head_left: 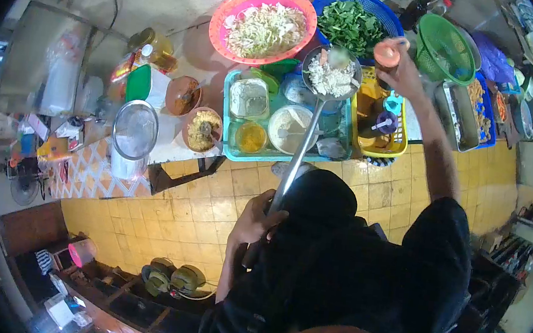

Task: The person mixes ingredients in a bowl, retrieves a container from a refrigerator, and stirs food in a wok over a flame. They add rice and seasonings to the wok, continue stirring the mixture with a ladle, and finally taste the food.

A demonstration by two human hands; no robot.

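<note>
My left hand is closed round the long metal handle of a ladle. The ladle's round bowl reaches over the counter and carries white rice with a few pinkish pieces and a blurred greenish patch on top. In my raised right hand is a bottle with an orange-pink top, just right of the ladle's bowl. Below that hand stands a yellow basket with bottles in it. Under the ladle lies a turquoise tray holding several containers, one with white powder.
Shredded cabbage fills a pink basin; chopped greens lie in a blue basket. A green basket and a metal pan stand right. Leftward are brown bowls, jars and a round-rimmed container.
</note>
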